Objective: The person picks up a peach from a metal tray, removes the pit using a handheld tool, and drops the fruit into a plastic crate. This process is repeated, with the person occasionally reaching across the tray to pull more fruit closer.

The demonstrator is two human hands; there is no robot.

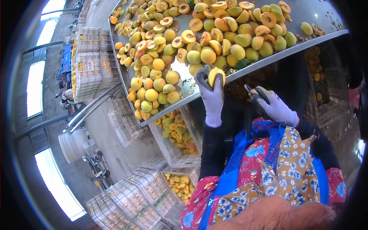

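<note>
Left hand (212, 100), gloved, is up at the tabletop's (324, 16) near edge, fingers wrapped around a yellow peach (216, 75). Right hand (278, 109) sits just below that edge, fingers closed on a small dark tool (255, 94). Peaches, whole and halved, are heaped across the tabletop, and a crate (174, 134) of fruit stands under it.

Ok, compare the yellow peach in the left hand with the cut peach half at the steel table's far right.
The yellow peach looks uncut, showing only skin; the cut peach half shows orange flesh and a reddish pit hollow. The peach is held in the grey-gloved left hand; the half lies on the steel table among other fruit. Both are yellow-skinned.
</note>
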